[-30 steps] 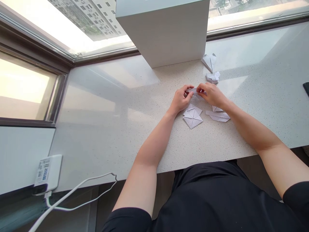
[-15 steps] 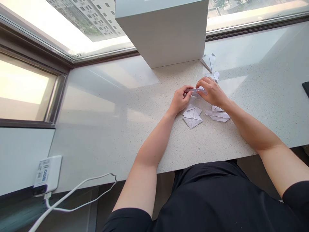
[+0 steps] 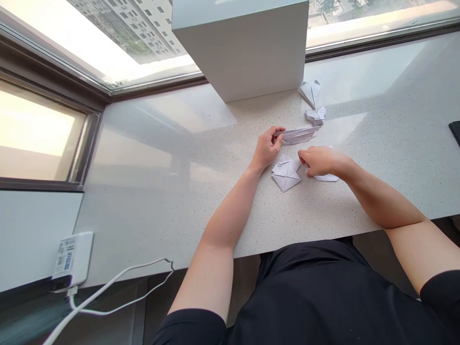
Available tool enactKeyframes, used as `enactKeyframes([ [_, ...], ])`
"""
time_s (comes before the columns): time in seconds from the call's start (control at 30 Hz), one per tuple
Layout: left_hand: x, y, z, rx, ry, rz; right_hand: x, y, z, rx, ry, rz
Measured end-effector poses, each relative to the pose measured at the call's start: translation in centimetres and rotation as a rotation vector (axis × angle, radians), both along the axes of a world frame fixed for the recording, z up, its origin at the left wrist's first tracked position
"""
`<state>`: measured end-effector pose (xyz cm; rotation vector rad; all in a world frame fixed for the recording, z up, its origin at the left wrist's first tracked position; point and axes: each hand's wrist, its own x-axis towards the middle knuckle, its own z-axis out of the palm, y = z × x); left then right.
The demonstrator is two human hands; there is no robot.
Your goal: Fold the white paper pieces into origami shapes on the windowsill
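Observation:
My left hand (image 3: 269, 147) pinches the left end of a long folded paper (image 3: 300, 136), boat-like with a thin upper strip, just above the counter. My right hand (image 3: 319, 160) is lowered over a second folded paper strip (image 3: 326, 178) and covers most of it. Its thumb and forefinger stand apart around the strip's left tip, and no firm grip shows. Between my hands lies a flat folded paper (image 3: 286, 173) with creases meeting at its centre. Beyond them sit a small bulky paper figure (image 3: 315, 116) and a pointed paper piece with two rounded tops (image 3: 310, 93).
A big white box-like block (image 3: 258, 57) stands at the back against the windows. The speckled counter (image 3: 172, 191) runs to both sides. A dark object (image 3: 455, 132) lies at the right edge. At lower left are a white adapter (image 3: 75, 258) and a white cable (image 3: 118, 273).
My right hand has let go of the long folded paper and moved down toward me, over the strip on the right. My left hand keeps its hold and has barely moved.

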<state>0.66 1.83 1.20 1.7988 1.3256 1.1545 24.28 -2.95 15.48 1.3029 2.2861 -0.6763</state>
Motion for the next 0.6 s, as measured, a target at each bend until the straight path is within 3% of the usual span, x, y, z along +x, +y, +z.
enactKeyframes([
  [0.33, 0.1, 0.0, 0.1, 0.000, -0.006, -0.009, 1.1, 1.1, 0.5, -0.147, 0.247, 0.006],
  [0.47, 0.0, 0.0, -0.2, 0.019, -0.005, -0.021, 2.7, 2.6, 1.4, -0.193, 0.449, -0.058],
  [0.6, -0.1, 0.0, -0.4, 0.032, 0.013, -0.019, 4.3, 3.6, 2.0, -0.092, 0.676, -0.134],
])
